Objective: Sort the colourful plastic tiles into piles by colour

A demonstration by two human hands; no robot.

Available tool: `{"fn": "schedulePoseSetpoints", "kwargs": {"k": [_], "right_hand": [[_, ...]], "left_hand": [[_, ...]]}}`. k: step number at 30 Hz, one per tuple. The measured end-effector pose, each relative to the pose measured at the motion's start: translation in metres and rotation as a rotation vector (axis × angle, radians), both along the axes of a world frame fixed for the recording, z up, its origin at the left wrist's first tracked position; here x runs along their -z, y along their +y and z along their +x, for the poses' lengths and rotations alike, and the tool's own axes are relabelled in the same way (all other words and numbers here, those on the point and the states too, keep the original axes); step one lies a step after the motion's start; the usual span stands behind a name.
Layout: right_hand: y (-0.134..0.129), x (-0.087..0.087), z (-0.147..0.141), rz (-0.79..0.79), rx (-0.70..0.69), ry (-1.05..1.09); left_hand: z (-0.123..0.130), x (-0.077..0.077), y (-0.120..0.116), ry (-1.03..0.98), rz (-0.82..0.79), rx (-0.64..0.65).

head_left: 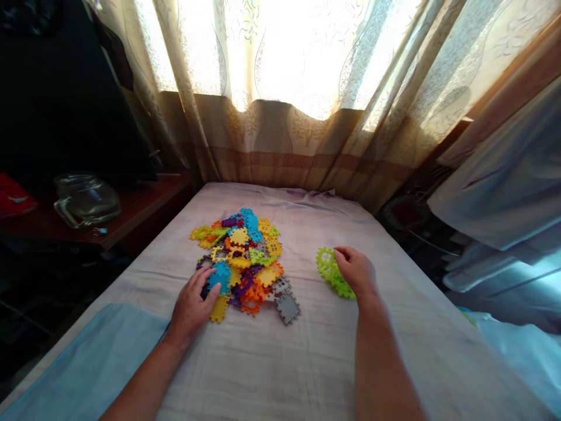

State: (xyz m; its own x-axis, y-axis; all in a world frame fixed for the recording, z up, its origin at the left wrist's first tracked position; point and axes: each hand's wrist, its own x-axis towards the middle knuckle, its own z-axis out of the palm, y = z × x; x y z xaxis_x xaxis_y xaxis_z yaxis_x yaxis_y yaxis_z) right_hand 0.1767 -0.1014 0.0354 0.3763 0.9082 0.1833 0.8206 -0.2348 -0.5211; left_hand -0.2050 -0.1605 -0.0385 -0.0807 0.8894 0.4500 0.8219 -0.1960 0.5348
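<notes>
A heap of toothed plastic tiles in blue, yellow, orange, purple, green and grey [288, 308] lies on the pale sheet [280, 368]. My left hand [193, 301] rests at the heap's near left edge, fingers apart, its fingertips touching a blue tile [220, 277] above a yellow one [218, 309]. To the right of the heap, my right hand [356, 270] has thumb and fingers pressed together at the edge of some light green tiles [326, 263]. These green tiles overlap on the sheet, apart from the heap, and the hand covers part of them.
A glass jug [87, 200] stands on a dark red wooden table [144, 202] at the left, beside a dark screen [56, 99]. Curtains [280, 134] hang behind the bed. A light blue cloth [92, 362] lies at the lower left, and fabric [504, 187] hangs at the right.
</notes>
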Motion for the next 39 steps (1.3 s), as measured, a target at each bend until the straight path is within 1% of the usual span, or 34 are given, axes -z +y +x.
{"fn": "schedulePoseSetpoints", "kwargs": {"k": [3, 10, 15, 18, 20, 23, 27, 30, 32, 34, 39], "right_hand": [[-0.002, 0.002, 0.013, -0.076, 0.063, -0.028], [0.002, 0.013, 0.018, -0.114, 0.082, -0.053], [0.000, 0.011, 0.017, -0.070, 0.151, -0.062], [0.000, 0.005, 0.007, -0.002, 0.123, -0.049], [0.002, 0.002, -0.006, 0.047, 0.061, -0.042], [0.003, 0.003, -0.036, 0.115, -0.103, -0.036], [0.000, 0.012, -0.084, 0.178, -0.385, -0.063], [-0.006, 0.020, -0.112, 0.192, -0.560, -0.122], [-0.009, 0.024, -0.122, 0.194, -0.643, -0.157], [-0.011, 0.025, -0.126, 0.191, -0.705, -0.177], [-0.012, 0.023, -0.124, 0.165, -0.759, -0.190]], "left_hand": [[-0.001, 0.000, 0.001, 0.005, -0.009, -0.008], [-0.001, 0.001, 0.002, 0.020, -0.008, -0.010], [-0.002, 0.002, 0.002, 0.028, 0.004, -0.003], [-0.002, 0.001, 0.002, 0.029, 0.002, 0.003], [-0.002, 0.001, 0.001, 0.026, -0.002, 0.003], [-0.001, 0.002, 0.002, 0.018, -0.003, -0.009], [-0.001, 0.003, 0.002, 0.010, 0.001, -0.012], [-0.001, 0.003, 0.001, 0.009, -0.001, -0.003], [-0.001, 0.002, 0.001, 0.008, 0.001, -0.001], [0.000, 0.002, 0.001, 0.006, 0.001, -0.001], [0.000, 0.001, 0.000, 0.000, -0.005, -0.003]]}}
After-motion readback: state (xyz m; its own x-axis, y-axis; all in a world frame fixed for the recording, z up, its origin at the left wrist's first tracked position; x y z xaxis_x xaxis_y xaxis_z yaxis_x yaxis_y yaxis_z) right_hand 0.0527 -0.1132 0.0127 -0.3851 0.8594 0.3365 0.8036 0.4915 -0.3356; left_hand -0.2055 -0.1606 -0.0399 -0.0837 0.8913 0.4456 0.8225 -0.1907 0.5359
